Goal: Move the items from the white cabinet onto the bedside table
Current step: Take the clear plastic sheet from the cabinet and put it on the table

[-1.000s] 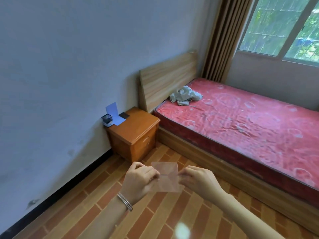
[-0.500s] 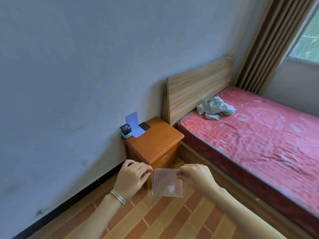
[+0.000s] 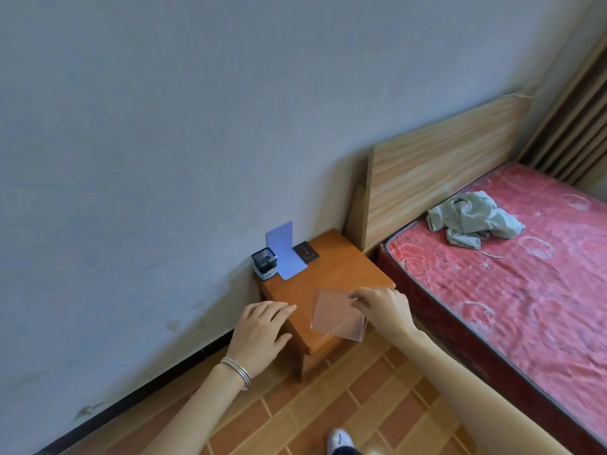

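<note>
The orange wooden bedside table [image 3: 341, 274] stands against the wall beside the bed. My right hand [image 3: 384, 308] pinches the top edge of a clear plastic sheet [image 3: 336, 315] just above the table's front part. My left hand [image 3: 261, 330] hovers at the table's front left corner with fingers spread, holding nothing. At the table's back left stand a small black and white box [image 3: 265, 264], a bent light-blue card [image 3: 285, 249] leaning on the wall, and a flat dark card [image 3: 305, 251]. The white cabinet is out of view.
A bed with a red patterned mattress [image 3: 525, 290] and a wooden headboard [image 3: 440, 172] fills the right side. A crumpled grey cloth [image 3: 473, 218] lies on the mattress. Brown curtains [image 3: 578, 126] hang at the far right. The floor [image 3: 328, 415] is brick-patterned.
I have come close to the bedside table. My left hand has let go of the clear sheet and moved left. My right hand alone now holds the sheet over the table.
</note>
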Demonstrator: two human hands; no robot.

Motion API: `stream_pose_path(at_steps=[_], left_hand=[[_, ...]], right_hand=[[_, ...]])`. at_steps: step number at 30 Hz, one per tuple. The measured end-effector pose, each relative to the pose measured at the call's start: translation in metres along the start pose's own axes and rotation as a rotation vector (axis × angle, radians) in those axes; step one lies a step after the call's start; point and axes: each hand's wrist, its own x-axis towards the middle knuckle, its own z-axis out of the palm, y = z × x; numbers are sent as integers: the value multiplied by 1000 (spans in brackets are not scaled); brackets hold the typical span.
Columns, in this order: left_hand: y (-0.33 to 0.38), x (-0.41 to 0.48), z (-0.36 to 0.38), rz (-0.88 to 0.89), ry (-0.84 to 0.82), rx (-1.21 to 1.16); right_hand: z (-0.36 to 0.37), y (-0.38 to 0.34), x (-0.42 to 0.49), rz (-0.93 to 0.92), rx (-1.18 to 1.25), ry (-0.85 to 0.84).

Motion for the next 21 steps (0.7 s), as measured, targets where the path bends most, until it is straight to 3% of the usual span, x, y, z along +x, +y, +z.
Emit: stream_pose_path(at_steps=[8,13,21], left_hand=[[-45,95,73,-104,-84,38],[-62,146,124,-207,-121,30],[-94,182,202,-331,-168,8]], right_hand=[[73,65,129,17,64,-126],[128,101,197,96,99,-255],[219,125,255,260,289,-304]])
